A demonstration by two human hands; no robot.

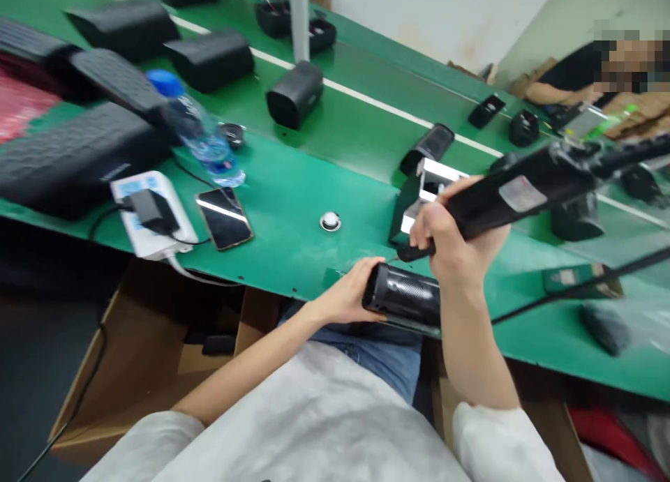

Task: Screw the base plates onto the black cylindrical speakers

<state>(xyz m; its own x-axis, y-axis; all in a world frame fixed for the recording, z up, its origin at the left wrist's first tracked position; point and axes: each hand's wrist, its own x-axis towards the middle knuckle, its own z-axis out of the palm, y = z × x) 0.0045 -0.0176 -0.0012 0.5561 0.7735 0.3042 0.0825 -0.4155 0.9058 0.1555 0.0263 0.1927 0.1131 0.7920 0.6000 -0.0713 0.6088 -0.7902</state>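
Note:
My left hand point(356, 291) grips the left end of a black, glossy speaker housing point(411, 294) at the table's near edge. Wrapped around a black electric screwdriver point(502, 192) with a pale label, my right hand point(463, 241) holds it tilted above the housing. The tool's lower tip comes down close to the housing's left end; whether it touches cannot be made out. My right forearm hides the housing's right end. Just behind my right hand stands a box-like fixture point(405, 213) with shiny metal plates. A small round silver-and-white part point(330, 222) lies left of it.
A phone point(225, 218), a white power strip point(151, 217) with a black adapter and a blue-capped water bottle point(202, 133) are on the left. Several black housings point(296, 95) stand along the green conveyor. A cable point(576, 287) crosses at right; another person's arm point(560, 91) is beyond.

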